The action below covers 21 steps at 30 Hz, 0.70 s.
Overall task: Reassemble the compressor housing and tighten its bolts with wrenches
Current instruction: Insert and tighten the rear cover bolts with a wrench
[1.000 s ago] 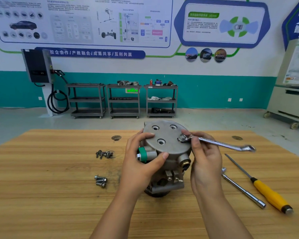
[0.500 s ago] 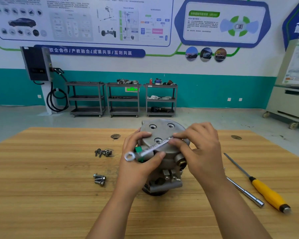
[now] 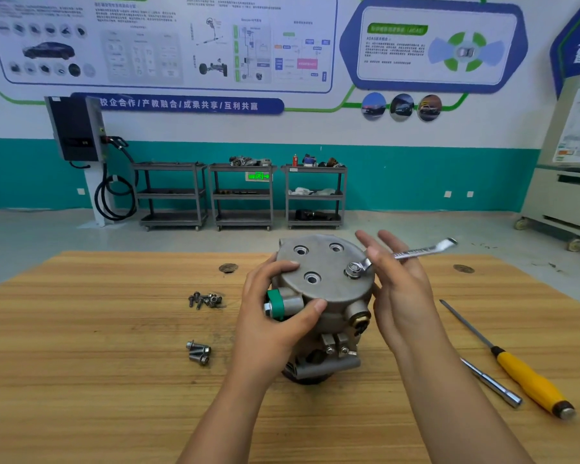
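The grey metal compressor (image 3: 325,289) stands upright in the middle of the wooden table (image 3: 81,380), round cover on top. My left hand (image 3: 268,326) grips its left side, fingers on the cover and thumb across the front by the green-capped port (image 3: 277,304). One bolt (image 3: 353,270) sits in the cover's right hole; three other holes are empty. The ring end of a silver wrench (image 3: 416,252) sits on that bolt, its handle pointing right and away. My right hand (image 3: 402,296) holds the wrench shaft between thumb and loosely extended fingers.
A cluster of small bolts (image 3: 205,300) and two larger flanged bolts (image 3: 198,353) lie left of the compressor. On the right lie a yellow-handled screwdriver (image 3: 529,380) and a steel socket driver (image 3: 493,383). Shelving carts stand by the far wall.
The wrench swung from the right across the cover to the left, and its ring end is now back on the right-hand bolt, handle pointing right. My left hand kept its grip.
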Tool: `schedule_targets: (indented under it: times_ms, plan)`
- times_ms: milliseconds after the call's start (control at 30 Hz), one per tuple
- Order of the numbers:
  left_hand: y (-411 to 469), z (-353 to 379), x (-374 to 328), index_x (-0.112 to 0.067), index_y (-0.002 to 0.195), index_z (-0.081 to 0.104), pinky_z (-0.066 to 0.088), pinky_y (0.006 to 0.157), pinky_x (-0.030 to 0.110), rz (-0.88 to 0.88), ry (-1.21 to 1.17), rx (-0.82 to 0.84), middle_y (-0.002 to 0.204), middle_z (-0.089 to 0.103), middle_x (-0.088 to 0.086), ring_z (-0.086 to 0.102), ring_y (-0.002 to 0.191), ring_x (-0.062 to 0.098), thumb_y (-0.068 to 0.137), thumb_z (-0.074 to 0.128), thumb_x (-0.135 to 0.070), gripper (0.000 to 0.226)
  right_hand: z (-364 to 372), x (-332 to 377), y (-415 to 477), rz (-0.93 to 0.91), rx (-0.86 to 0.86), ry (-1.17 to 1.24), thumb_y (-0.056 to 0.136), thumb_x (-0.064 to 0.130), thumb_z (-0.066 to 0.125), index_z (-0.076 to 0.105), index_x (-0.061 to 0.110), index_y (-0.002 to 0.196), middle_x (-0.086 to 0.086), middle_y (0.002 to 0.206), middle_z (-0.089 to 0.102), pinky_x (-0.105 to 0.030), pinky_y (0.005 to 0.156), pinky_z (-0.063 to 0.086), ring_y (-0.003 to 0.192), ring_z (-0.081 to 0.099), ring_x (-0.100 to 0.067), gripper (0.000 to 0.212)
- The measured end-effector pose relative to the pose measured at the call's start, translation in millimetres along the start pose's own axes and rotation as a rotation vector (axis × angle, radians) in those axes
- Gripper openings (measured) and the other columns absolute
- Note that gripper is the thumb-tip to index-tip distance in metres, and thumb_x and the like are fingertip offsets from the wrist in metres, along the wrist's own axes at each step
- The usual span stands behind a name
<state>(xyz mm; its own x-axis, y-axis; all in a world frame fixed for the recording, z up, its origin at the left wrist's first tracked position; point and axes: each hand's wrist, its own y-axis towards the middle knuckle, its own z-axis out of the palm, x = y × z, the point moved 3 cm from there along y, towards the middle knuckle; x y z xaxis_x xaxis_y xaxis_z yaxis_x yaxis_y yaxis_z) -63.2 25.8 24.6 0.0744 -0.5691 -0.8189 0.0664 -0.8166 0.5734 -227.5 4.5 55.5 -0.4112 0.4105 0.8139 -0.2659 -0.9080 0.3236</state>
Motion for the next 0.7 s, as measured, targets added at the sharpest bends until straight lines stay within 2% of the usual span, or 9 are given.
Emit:
schedule_targets:
  times_ms: [67,167,233,267,333,400,467,567,700]
  plan:
    - [-0.3,1.4,-0.3,-0.047,0.101,0.059,0.051,0.094,0.041,-0.001,0.008,0.000,0.126,0.050,-0.019,0.050,0.119,0.005,0.054,0.076,-0.049,0.050,-4.8,-3.2,-10.9,-0.127,0.006,0.141,0.082,0.014,0.058,0.054,0.016,0.104,-0.002,0.101,0.072,-0.026,0.082,0.052,0.099,0.066,-0.013,0.022]
    - [-0.1,3.3,-0.7,-0.047,0.102,0.058,0.052,0.092,0.040,-0.009,0.015,0.002,0.125,0.050,-0.022,0.051,0.117,0.003,0.054,0.075,-0.050,0.051,-10.9,-8.4,-34.3,-0.308,-0.003,0.017,0.083,0.020,0.055,0.062,0.021,0.092,-0.001,0.098,0.072,-0.022,0.086,0.048,0.102,0.063,-0.014,0.011]
    - [0.5,3.1,-0.5,-0.047,0.101,0.058,0.052,0.092,0.040,-0.002,0.008,0.000,0.124,0.051,-0.019,0.052,0.117,0.006,0.055,0.076,-0.049,0.050,-15.3,-9.1,-49.0,-0.448,0.005,-0.196,0.088,0.024,0.053,0.064,0.031,0.098,0.007,0.107,0.069,-0.016,0.089,0.045,0.108,0.060,-0.009,0.016]
    - [0.4,3.0,-0.4,-0.048,0.101,0.058,0.053,0.091,0.039,0.000,0.003,-0.001,0.124,0.051,-0.018,0.052,0.116,0.007,0.055,0.076,-0.049,0.049,-17.0,-9.0,-54.8,-0.524,0.020,-0.346,0.091,0.026,0.052,0.063,0.035,0.105,0.011,0.114,0.066,-0.018,0.093,0.044,0.113,0.057,-0.007,0.020]
    - [0.3,2.9,0.0,-0.047,0.100,0.059,0.053,0.091,0.038,0.001,-0.009,0.001,0.124,0.052,-0.017,0.053,0.116,0.008,0.055,0.077,-0.048,0.049,-16.3,-8.1,-63.9,-0.689,0.077,-0.690,0.094,0.026,0.046,0.055,0.035,0.122,0.015,0.128,0.057,-0.031,0.100,0.038,0.124,0.048,-0.008,0.031]
    - [-0.4,2.5,0.1,-0.046,0.101,0.059,0.052,0.092,0.037,0.007,-0.015,-0.003,0.124,0.053,-0.013,0.055,0.116,0.012,0.055,0.077,-0.046,0.049,-12.8,-5.8,-67.4,-0.814,0.122,-0.936,0.094,0.029,0.040,0.052,0.029,0.129,0.014,0.132,0.054,-0.038,0.100,0.031,0.125,0.044,-0.008,0.037]
    - [-0.8,1.4,-1.2,-0.046,0.100,0.059,0.052,0.093,0.039,0.008,-0.023,-0.005,0.125,0.054,-0.005,0.057,0.115,0.019,0.056,0.077,-0.045,0.049,-5.0,2.9,-65.2,-0.847,0.101,-1.021,0.094,0.040,0.041,0.062,0.025,0.119,0.010,0.123,0.060,-0.039,0.094,0.028,0.114,0.046,-0.010,0.036]
    - [-0.5,-0.8,-2.7,-0.044,0.101,0.058,0.052,0.092,0.044,0.027,-0.041,0.011,0.124,0.055,0.003,0.058,0.114,0.023,0.057,0.077,-0.043,0.048,14.0,19.6,-56.1,-0.827,0.076,-1.081,0.080,0.046,0.056,0.073,0.027,0.095,0.011,0.099,0.064,-0.033,0.085,0.022,0.099,0.043,-0.010,0.030]
    - [-0.2,-0.2,-2.0,-0.045,0.100,0.059,0.047,0.096,0.051,-0.009,-0.050,-0.002,0.121,0.059,0.006,0.058,0.113,0.025,0.056,0.078,-0.043,0.048,37.0,28.5,-34.5,-0.715,0.079,-1.253,0.070,0.056,0.065,0.063,0.033,0.072,0.015,0.081,0.048,-0.027,0.075,0.013,0.090,0.036,-0.008,0.022]
